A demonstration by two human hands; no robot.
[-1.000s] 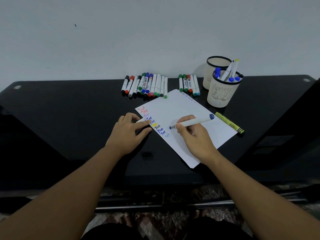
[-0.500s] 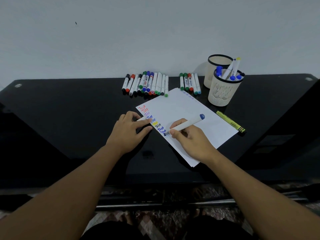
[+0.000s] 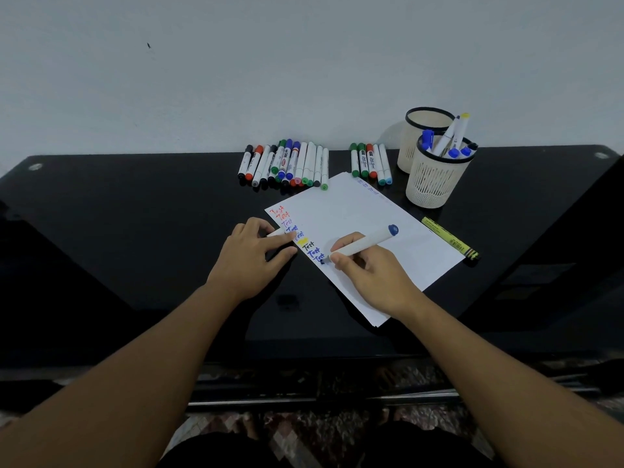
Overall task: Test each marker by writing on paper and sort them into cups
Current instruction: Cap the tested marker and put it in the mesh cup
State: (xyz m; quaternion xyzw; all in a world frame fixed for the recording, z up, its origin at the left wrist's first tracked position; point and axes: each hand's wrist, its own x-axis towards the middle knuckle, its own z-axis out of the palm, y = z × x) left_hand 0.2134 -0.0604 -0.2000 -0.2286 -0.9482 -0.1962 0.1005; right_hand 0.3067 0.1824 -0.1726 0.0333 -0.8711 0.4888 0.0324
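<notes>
- The right hand [image 3: 374, 275] pinches a white marker [image 3: 363, 244] with a blue end; the left hand [image 3: 248, 256] holds a white cap, fingers curled.
- The tip touches the paper [image 3: 371, 214] near its left edge, below the "Test" column; the blue end points up-right toward the cups.
- Since a second ago, the tip has moved left and lower on the paper.

Right hand [image 3: 374, 275] curled in writing grip; left hand [image 3: 248, 256] pinching, fingers bent; both forearms extended forward.
</notes>
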